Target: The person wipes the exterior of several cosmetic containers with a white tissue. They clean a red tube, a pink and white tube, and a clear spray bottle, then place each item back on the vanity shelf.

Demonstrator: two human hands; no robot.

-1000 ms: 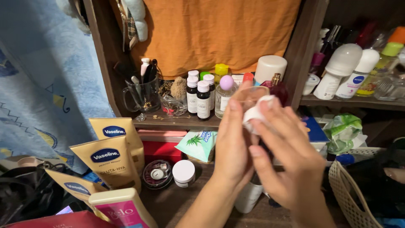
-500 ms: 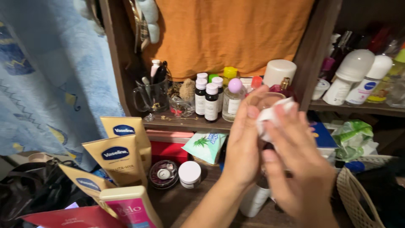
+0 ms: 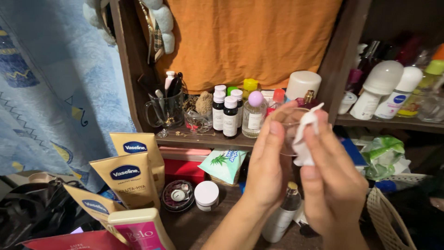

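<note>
1. A small clear glass cup or cap [image 3: 287, 121] is held up in front of the shelves, level with the bottles behind it.
2. The left hand [image 3: 267, 164] holds it, fingers upright and closed against its near side, seemingly to keep it steady.
3. The right hand [image 3: 334, 178] pinches a white tissue [image 3: 304, 139] between thumb and fingers and presses it against the glass, as for wiping.
4. Directly below the hands stands a pale bottle with a gold neck [image 3: 283, 216], uncapped.
5. On the wooden shelf [image 3: 203, 138] behind stand dark dropper bottles [image 3: 230, 115] and a clear bottle with a lilac cap [image 3: 254, 114], ranged in a row within reach.
6. Lower left, yellow lotion tubes [image 3: 128, 178] lean together; a white-lidded jar [image 3: 206, 195] sits on the lower surface.
7. An orange cloth [image 3: 249, 41] hangs behind it all.
</note>
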